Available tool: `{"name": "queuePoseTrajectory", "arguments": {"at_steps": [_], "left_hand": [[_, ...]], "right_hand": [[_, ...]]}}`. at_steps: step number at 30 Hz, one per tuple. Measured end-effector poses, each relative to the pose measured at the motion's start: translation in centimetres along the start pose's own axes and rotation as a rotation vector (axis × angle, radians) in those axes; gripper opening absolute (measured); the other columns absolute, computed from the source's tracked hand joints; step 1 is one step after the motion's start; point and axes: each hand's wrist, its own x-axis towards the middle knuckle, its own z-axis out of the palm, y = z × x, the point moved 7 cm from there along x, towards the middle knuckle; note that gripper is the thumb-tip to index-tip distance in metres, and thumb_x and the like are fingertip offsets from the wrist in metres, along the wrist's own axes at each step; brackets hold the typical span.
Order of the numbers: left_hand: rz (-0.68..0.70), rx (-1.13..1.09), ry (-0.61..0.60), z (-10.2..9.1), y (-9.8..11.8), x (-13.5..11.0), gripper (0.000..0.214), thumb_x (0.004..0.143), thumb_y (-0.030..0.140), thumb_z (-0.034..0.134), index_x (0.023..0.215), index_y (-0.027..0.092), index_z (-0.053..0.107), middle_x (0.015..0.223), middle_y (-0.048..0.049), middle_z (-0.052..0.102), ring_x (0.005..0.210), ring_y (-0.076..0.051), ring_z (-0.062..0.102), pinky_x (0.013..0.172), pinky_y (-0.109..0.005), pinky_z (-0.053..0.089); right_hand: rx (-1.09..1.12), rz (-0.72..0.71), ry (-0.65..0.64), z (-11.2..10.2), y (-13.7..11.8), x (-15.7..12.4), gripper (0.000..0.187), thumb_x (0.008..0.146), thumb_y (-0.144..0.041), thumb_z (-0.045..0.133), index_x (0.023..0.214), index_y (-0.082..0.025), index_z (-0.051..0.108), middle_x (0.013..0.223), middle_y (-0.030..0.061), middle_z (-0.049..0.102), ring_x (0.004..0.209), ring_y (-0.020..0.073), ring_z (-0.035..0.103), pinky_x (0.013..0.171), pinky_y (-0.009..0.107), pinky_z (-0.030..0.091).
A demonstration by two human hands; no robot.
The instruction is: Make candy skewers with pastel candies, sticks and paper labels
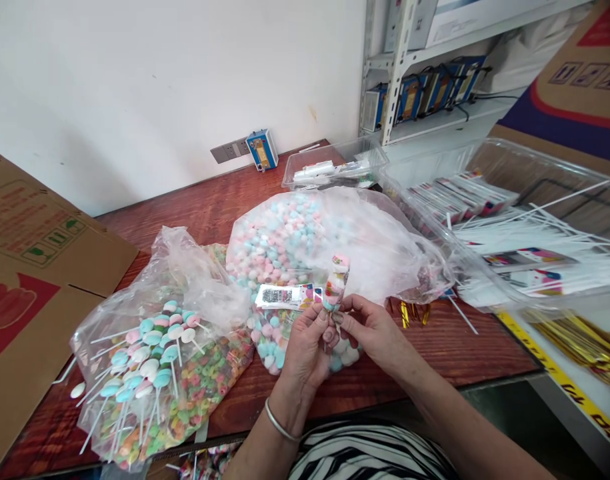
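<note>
Upright between my hands stands a wrapped candy stick (339,277), its clear printed wrapper showing pink, white and blue pieces. My left hand (307,337) pinches its lower end, fingers closed. My right hand (369,327) is also closed at that gathered end, thumb and finger pressed together; whether it holds a thin tie there cannot be made out. Behind my left fingers lies a flat printed wrapper (285,296). It rests on a clear bag of pastel marshmallow candies (275,233).
At left, marshmallow sticks (152,357) lie on a bag of colourful rings (209,373). Clear bins (419,220) at right hold white sticks (525,233) and wrappers. Gold ties (579,347) lie at far right. Cardboard boxes (29,267) flank the table (195,193).
</note>
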Motion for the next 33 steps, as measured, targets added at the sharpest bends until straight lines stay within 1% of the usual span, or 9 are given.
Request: {"name": "queuePoseTrajectory", "arguments": {"at_steps": [3, 6, 9, 13, 17, 21, 24, 28, 33], "left_hand": [[0.186, 0.385, -0.033, -0.3, 1.3, -0.4, 0.025, 0.082, 0.037, 0.064, 0.097, 0.018, 0.063, 0.061, 0.0038, 0.053, 0.048, -0.008, 0.042, 0.048, -0.021, 0.034], [0.545, 0.909, 0.001, 0.0, 3.6, -1.4, 0.021, 0.086, 0.029, 0.056, 0.103, 0.02, 0.066, 0.084, -0.0055, 0.067, 0.073, -0.016, 0.06, 0.069, -0.029, 0.047], [0.726, 1.101, 0.11, 0.0, 4.9, -2.2, 0.021, 0.089, 0.024, 0.05, 0.102, 0.019, 0.066, 0.087, -0.0071, 0.069, 0.081, -0.018, 0.062, 0.075, -0.03, 0.047], [0.524, 0.88, 0.213, -1.2, 4.4, -1.5, 0.018, 0.092, 0.029, 0.05, 0.095, 0.019, 0.064, 0.066, 0.0013, 0.061, 0.053, -0.01, 0.052, 0.054, -0.023, 0.042], [0.371, 0.523, 0.156, -1.4, 3.0, -0.6, 0.018, 0.089, 0.035, 0.056, 0.091, 0.018, 0.063, 0.054, 0.0065, 0.052, 0.041, -0.007, 0.043, 0.045, -0.021, 0.035], [0.26, 0.214, 0.078, -1.1, 1.8, -0.1, 0.023, 0.081, 0.039, 0.067, 0.088, 0.017, 0.063, 0.05, 0.0075, 0.052, 0.036, -0.005, 0.039, 0.04, -0.019, 0.031], [0.165, 0.074, 0.007, -0.5, 1.3, 0.0, 0.026, 0.077, 0.04, 0.071, 0.085, 0.017, 0.062, 0.049, 0.0069, 0.053, 0.034, -0.004, 0.037, 0.038, -0.017, 0.03], [0.14, 0.094, -0.027, -0.3, 1.2, 0.0, 0.026, 0.078, 0.04, 0.07, 0.086, 0.017, 0.062, 0.052, 0.0062, 0.054, 0.034, -0.004, 0.039, 0.037, -0.017, 0.026], [0.284, 0.522, 0.076, -1.0, 2.0, -0.6, 0.021, 0.089, 0.037, 0.057, 0.092, 0.018, 0.065, 0.051, 0.0069, 0.048, 0.04, -0.007, 0.042, 0.044, -0.02, 0.034]], "right_hand": [[0.028, -0.001, -0.032, -0.1, -0.3, -0.2, 0.018, 0.082, -0.035, 0.062, 0.076, -0.019, 0.056, 0.061, -0.0048, 0.054, 0.048, 0.0093, 0.045, 0.043, 0.022, 0.037], [0.097, 0.016, -0.06, 0.2, -0.2, -0.6, 0.02, 0.083, -0.037, 0.062, 0.079, -0.019, 0.055, 0.063, -0.0061, 0.051, 0.045, 0.0077, 0.043, 0.041, 0.021, 0.035], [0.171, 0.056, -0.141, 1.1, 0.1, -0.9, 0.024, 0.086, -0.042, 0.059, 0.079, -0.02, 0.052, 0.057, -0.0082, 0.047, 0.04, 0.0071, 0.04, 0.039, 0.021, 0.033], [0.022, -0.004, -0.05, 0.9, -0.5, -0.8, 0.017, 0.086, -0.036, 0.059, 0.088, -0.019, 0.056, 0.062, -0.0051, 0.055, 0.047, 0.0089, 0.047, 0.043, 0.021, 0.039], [-0.024, -0.028, 0.035, 1.0, -1.4, -0.7, 0.031, 0.08, -0.034, 0.063, 0.108, -0.02, 0.056, 0.089, 0.0025, 0.064, 0.055, 0.0104, 0.054, 0.043, 0.021, 0.041], [0.082, 0.014, -0.099, 2.5, -1.4, -0.6, 0.021, 0.087, -0.04, 0.056, 0.091, -0.02, 0.058, 0.06, -0.0035, 0.059, 0.051, 0.0122, 0.052, 0.046, 0.023, 0.04], [0.075, 0.001, -0.074, 2.3, -0.9, -0.3, 0.022, 0.088, -0.041, 0.056, 0.08, -0.02, 0.057, 0.056, -0.0046, 0.057, 0.049, 0.0115, 0.049, 0.048, 0.024, 0.04], [-0.007, -0.046, 0.001, 1.3, -0.3, 0.1, 0.023, 0.089, -0.037, 0.054, 0.073, -0.02, 0.056, 0.058, -0.0047, 0.054, 0.051, 0.0116, 0.05, 0.052, 0.024, 0.042], [-0.27, -0.194, 0.173, 0.4, -1.5, 0.0, 0.014, 0.084, -0.021, 0.053, 0.071, -0.02, 0.057, 0.066, -0.0019, 0.058, 0.061, 0.0135, 0.054, 0.059, 0.025, 0.044]]}}
